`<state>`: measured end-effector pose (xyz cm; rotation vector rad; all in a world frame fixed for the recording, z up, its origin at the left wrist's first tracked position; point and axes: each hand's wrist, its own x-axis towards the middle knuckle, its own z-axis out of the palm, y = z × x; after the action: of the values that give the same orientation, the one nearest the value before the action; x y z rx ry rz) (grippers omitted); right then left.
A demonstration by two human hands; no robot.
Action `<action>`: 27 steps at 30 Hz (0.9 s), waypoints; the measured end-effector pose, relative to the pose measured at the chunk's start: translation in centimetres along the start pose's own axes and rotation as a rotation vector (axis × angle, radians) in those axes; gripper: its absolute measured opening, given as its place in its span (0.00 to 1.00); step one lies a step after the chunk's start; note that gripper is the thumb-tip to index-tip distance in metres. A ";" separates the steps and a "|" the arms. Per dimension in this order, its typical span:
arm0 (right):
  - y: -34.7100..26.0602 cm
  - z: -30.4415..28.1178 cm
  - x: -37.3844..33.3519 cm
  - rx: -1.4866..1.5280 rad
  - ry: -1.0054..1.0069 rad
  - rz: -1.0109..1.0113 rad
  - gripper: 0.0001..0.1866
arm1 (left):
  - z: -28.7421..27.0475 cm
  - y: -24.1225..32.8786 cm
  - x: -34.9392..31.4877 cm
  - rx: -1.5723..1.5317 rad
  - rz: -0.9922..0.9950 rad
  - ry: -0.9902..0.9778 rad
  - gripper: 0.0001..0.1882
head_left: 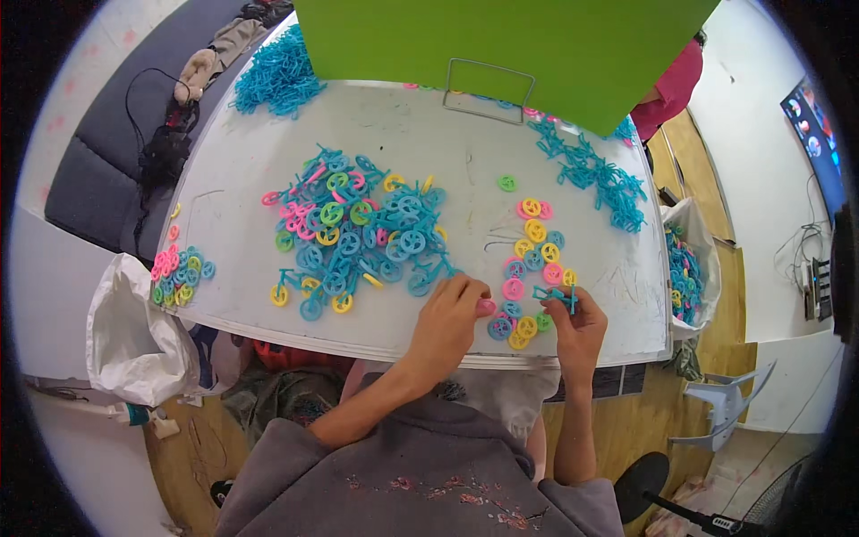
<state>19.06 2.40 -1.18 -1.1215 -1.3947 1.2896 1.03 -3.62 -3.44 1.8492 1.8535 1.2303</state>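
My left hand (450,315) is closed near the table's front edge, with a small pink wheel (485,307) pinched at its fingertips. Just to its right, my right hand (580,327) grips a teal plastic toy bicycle frame (557,294) between thumb and fingers. Between and beyond the hands runs a loose strip of blue, yellow, pink and green wheels (534,231). Left of my left hand lies a big heap of toy bicycles (344,237), teal frames with coloured wheels fitted; its right edge reaches close to my knuckles.
Teal frames are piled at the far left (279,76) and far right (604,183). A small wheel pile (182,273) sits at the left edge. A green board (501,54) with a wire stand blocks the back. White sacks (143,336) flank the table; another person (673,82) is beyond.
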 end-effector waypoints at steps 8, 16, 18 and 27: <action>0.0 0.8 0.0 -0.229 -0.110 -0.110 0.06 | -1.2 2.0 1.6 -0.805 -0.412 0.007 0.10; -0.2 1.6 -0.1 -0.263 -0.123 -0.102 0.05 | -0.9 2.0 2.2 -0.965 -0.483 -0.113 0.13; -0.6 1.7 -0.2 -0.232 -0.107 -0.099 0.05 | -1.0 2.0 2.1 -1.078 -0.566 -0.153 0.13; -0.8 2.3 -0.1 -0.193 -0.116 -0.073 0.06 | -1.4 2.0 2.7 -1.015 -0.508 -0.029 0.11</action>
<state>16.74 1.88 -0.48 -1.1261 -1.6596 1.2037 0.98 -1.98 -0.18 0.7873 1.1609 1.4935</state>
